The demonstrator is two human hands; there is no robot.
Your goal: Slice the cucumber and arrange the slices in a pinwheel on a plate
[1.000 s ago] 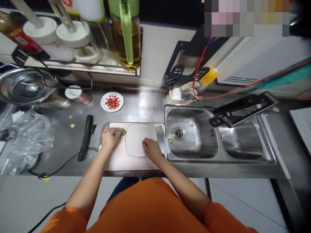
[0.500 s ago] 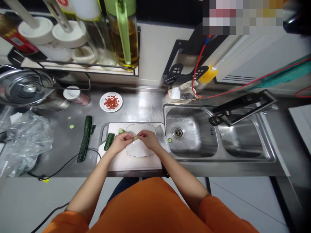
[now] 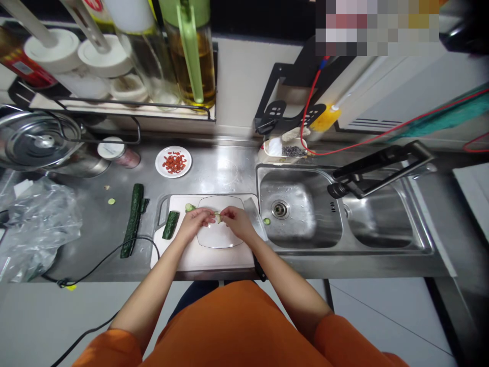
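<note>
My left hand and my right hand meet over the white cutting board. Between their pinched fingertips is a thin, pale cucumber slice, which looks bent or twisted. A dark green cucumber chunk lies at the board's left side. Beside my left hand a paler cucumber piece shows, partly covered. Along the board's right edge rests a wide knife blade, its dark handle partly hidden by my right forearm.
Left of the board lie a long cucumber, a black cable and a plastic bag. Behind is a white plate of red bits. A double sink is to the right, a green cucumber end by its rim.
The slice between my hands has changed from a flat-looking disc to a bent shape. My hands have shifted slightly to the right, with the left fingers more curled.
</note>
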